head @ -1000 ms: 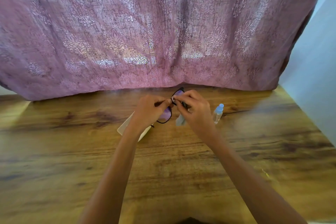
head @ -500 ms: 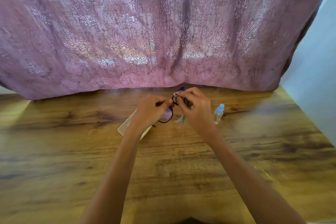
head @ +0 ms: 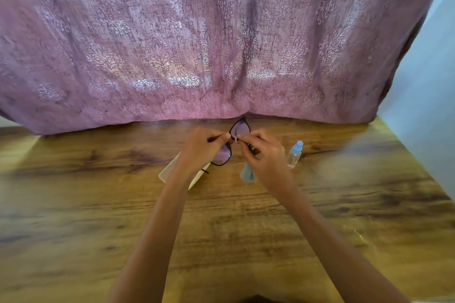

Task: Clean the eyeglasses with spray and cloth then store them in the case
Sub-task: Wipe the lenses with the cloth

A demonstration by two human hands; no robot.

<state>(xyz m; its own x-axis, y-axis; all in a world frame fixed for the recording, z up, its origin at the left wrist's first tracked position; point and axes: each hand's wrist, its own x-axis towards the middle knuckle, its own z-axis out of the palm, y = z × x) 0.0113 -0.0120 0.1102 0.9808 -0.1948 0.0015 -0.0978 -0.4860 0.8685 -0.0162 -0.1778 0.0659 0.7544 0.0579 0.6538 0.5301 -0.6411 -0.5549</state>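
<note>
Wiping step is going on, I'd say. The left hand (head: 204,147) is pinching the black-framed eyeglasses (head: 240,129) by one lens rim, holding them up near the white case (head: 170,172) on the wooden table (head: 98,204). The right hand (head: 266,158) is pinching the pale cloth (head: 247,174) against the bridge. Lenses are showing a purple tint. Next up is probably working the other lens, then folding the arms.

There are two hands: one left hand (head: 202,146) and one right hand (head: 266,158). I count one eyeglasses (head: 240,128), one cloth (head: 247,174), one spray bottle (head: 294,156), one case (head: 169,172), one table (head: 98,216), one curtain (head: 197,44).
</note>
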